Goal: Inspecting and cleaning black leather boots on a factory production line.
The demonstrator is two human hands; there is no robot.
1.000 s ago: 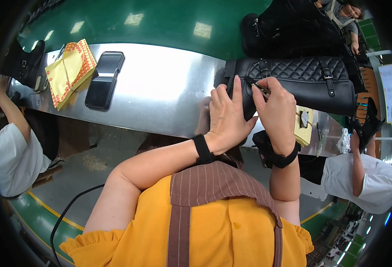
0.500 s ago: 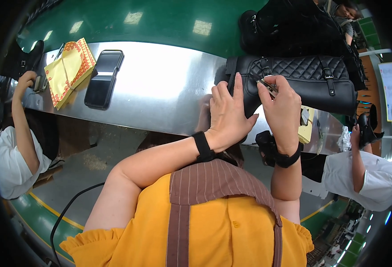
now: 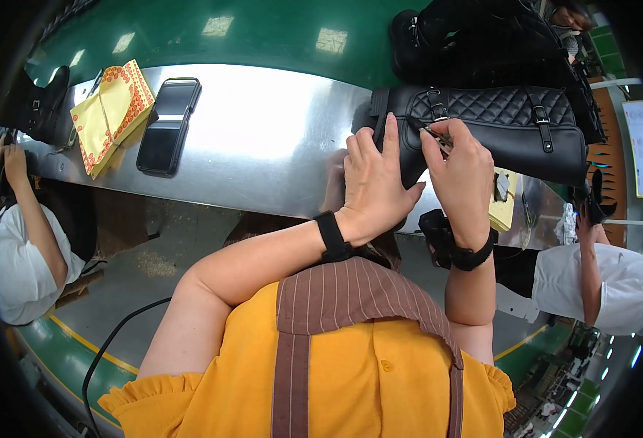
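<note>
A black quilted boot (image 3: 511,109) with buckled straps lies on its side on the metal table, its sole toward the left. My left hand (image 3: 376,175) rests spread over the foot part, index finger stretched out along it and thumb apart, gripping nothing. Pinched between the thumb and fingers of my right hand (image 3: 461,164) is a small metal tool that looks like thread snips (image 3: 438,140). Its tip is at the boot's ankle, just below a strap buckle. My fingers partly cover the tool, so its blades cannot be made out.
On the metal table (image 3: 263,131) a black phone (image 3: 168,128) lies beside tied yellow printed papers (image 3: 113,117). More black boots (image 3: 475,44) stand beyond, at the far right. A yellow pad (image 3: 504,201) lies by my right wrist. Co-workers in white sit at left (image 3: 33,248) and right (image 3: 591,281).
My hands stay almost in place on the boot, with the right one shifting very slightly. The left co-worker's hand has moved away from the papers toward the table's left end.
</note>
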